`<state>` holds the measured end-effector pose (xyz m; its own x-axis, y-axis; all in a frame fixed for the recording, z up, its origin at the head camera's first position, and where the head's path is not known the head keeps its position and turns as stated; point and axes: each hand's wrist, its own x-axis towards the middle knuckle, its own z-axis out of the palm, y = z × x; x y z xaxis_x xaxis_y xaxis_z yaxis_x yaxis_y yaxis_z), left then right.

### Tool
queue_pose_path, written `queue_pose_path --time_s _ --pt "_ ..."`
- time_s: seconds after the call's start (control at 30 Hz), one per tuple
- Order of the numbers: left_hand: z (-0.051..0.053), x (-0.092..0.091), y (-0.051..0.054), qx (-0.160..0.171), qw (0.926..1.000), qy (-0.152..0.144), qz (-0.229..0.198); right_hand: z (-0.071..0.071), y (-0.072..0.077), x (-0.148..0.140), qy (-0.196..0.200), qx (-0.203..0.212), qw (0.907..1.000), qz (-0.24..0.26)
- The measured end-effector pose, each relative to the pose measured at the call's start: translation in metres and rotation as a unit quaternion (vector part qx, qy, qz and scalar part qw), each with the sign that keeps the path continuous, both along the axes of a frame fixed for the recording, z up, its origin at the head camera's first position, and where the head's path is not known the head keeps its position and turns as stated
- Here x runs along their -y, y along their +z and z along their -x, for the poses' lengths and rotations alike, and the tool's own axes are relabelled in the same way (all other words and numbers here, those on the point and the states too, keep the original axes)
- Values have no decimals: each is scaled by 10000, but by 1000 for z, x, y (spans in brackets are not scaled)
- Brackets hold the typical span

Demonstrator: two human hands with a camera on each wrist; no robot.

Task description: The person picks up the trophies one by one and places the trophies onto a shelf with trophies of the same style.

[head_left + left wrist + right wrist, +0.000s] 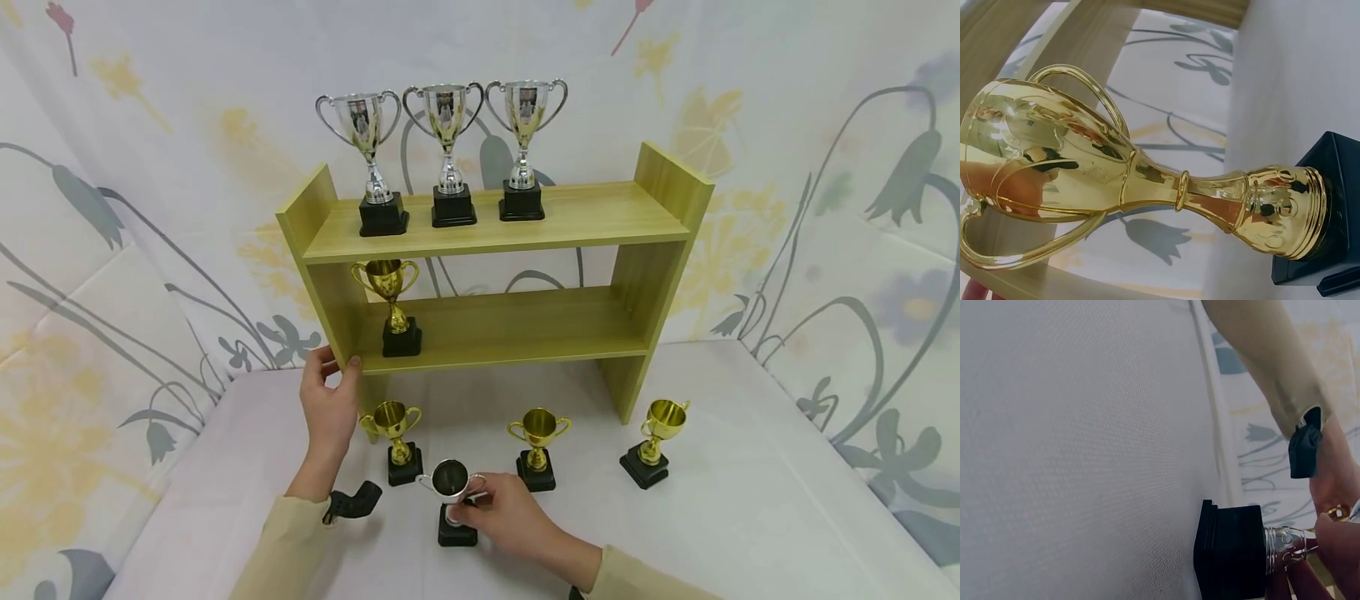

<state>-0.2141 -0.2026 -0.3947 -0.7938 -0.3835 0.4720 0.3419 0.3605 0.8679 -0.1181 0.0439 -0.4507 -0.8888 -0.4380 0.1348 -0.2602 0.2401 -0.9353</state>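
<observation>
My right hand (513, 515) pinches the stem of a small silver trophy (450, 479) just above its black base. In the right wrist view, that black base (1232, 550) is at or close to the white cloth, and the thumb and fingers are around the silver stem. With thumb at the front edge and fingers on the outer side, my left hand (332, 408) holds the left side panel of a wooden shelf (495, 354). Near that hand stands a gold trophy (393, 425), whose cup, stem and base fill the left wrist view.
Three larger silver trophies (447, 125) stand on the top board. One gold trophy (390, 287) is at the left of the middle board. Two more gold trophies, one at centre (538, 433) and one at right (660, 425), stand on the white tabletop (750, 500). Flowered cloth hangs behind.
</observation>
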Motion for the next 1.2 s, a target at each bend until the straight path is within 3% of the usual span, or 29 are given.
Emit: queue_pose_path --time_s 0.3,0.87,1.1,1.2 --pt "0 -1 -1 112 9998 138 25 0 -4 -2 138 -20 9998 166" --pt "-3 -1 -3 118 9996 242 -30 0 -2 -1 142 29 9999 -9" --pt "0 -2 1 -28 9999 132 53 -1 -1 -3 59 58 10000 30" --pt "-4 -5 7 -44 9999 115 36 -1 0 -3 76 48 9999 43"
